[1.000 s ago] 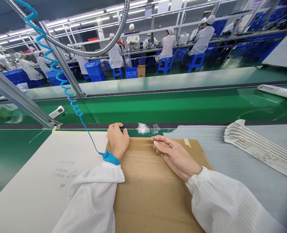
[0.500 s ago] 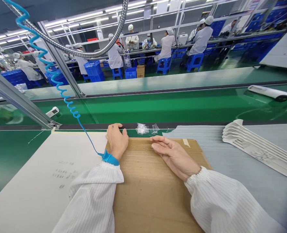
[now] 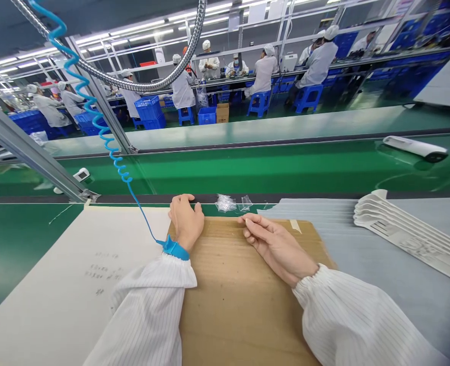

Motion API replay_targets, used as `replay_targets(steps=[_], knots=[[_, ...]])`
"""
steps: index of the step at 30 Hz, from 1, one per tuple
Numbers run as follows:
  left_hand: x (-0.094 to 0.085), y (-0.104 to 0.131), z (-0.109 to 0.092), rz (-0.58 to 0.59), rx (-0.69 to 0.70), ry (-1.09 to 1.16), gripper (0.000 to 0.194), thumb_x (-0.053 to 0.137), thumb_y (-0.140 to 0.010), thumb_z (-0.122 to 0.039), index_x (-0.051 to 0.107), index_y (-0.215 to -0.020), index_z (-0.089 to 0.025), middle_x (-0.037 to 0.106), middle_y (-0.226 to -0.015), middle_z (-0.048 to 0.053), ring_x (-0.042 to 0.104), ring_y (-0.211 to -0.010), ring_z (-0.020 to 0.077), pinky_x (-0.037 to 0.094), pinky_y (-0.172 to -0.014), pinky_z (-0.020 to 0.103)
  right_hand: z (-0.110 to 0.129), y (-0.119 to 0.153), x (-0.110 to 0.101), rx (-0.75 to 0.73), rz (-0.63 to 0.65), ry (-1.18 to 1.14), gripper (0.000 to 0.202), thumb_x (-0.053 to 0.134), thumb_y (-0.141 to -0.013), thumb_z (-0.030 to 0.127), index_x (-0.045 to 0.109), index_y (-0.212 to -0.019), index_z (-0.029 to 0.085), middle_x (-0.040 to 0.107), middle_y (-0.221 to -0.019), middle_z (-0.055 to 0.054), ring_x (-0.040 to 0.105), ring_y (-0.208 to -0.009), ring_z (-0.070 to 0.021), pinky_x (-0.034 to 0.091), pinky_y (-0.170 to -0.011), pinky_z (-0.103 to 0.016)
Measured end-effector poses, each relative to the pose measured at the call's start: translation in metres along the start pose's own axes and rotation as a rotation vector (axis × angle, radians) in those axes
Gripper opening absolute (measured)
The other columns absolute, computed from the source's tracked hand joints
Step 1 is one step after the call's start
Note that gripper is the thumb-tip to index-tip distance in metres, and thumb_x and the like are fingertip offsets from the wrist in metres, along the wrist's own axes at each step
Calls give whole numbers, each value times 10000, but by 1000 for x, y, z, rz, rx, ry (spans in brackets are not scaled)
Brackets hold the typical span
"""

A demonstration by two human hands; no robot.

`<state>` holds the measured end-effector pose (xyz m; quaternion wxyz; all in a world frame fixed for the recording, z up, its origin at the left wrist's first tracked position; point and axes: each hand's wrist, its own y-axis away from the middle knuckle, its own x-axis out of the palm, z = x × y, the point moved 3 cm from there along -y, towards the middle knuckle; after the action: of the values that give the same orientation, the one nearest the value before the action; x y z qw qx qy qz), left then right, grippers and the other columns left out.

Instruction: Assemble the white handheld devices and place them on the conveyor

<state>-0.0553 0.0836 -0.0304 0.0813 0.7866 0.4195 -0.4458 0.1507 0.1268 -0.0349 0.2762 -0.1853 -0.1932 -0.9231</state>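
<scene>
My left hand (image 3: pixel 187 222) lies at the far left corner of a brown cardboard sheet (image 3: pixel 240 305), fingers forward and thumb apart, holding nothing that shows. A blue wrist strap (image 3: pixel 173 247) circles that wrist. My right hand (image 3: pixel 276 244) hovers over the far right part of the cardboard. Its thumb and forefinger are pinched together, and whatever may be between them is too small to make out. Just beyond the cardboard's far edge lie a small pile of clear plastic pieces (image 3: pixel 225 203) and a separate clear piece (image 3: pixel 246 203).
White moulded parts (image 3: pixel 408 234) lie stacked on foam sheeting (image 3: pixel 343 284) at right. A white sheet with writing (image 3: pixel 57 274) is on the left. A coiled blue cord (image 3: pixel 106 137) hangs to the strap. Beyond the green belt (image 3: pixel 240 168), several people sit at another line.
My right thumb and forefinger have closed from slightly apart into a pinch. My left hand has stayed in place on the cardboard. The view has shifted slightly.
</scene>
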Motion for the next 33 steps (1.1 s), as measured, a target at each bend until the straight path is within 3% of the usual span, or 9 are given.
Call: replay_targets(steps=[11,21,26,33], knots=[[1,0,1,-7,5,-1,200,594,-895,-210,623,-1089,-172,601,-1186,123,547,-1178,281,412,-1017,465,-2,-1,-2,-3,-2,-8,302,885,-689,397,764,-880,197,666,-927,-13,511,-746,-87,417,-711,-236],[3,-6,6,-7,16,-59,253,566,-885,-293,651,-1092,-174,612,-1194,142,556,-1198,315,449,-1026,507,-10,-4,-5,-48,24,-88,411,941,-545,207,740,-904,206,727,-1003,-13,644,-870,-110,465,-951,-294],[3,-11,9,25,6,-126,346,522,-887,-381,667,-1117,-167,646,-1155,162,554,-1219,367,465,-1007,566,-7,-3,0,-26,29,-148,521,969,-382,152,719,-837,189,733,-924,-9,658,-815,-123,517,-856,-284],[4,-17,10,74,-10,-165,390,470,-893,-420,659,-1139,-184,659,-1182,159,547,-1244,365,485,-973,591,-5,-3,3,-3,0,-170,530,964,-348,151,709,-812,171,728,-928,-20,655,-793,-122,506,-816,-271]])
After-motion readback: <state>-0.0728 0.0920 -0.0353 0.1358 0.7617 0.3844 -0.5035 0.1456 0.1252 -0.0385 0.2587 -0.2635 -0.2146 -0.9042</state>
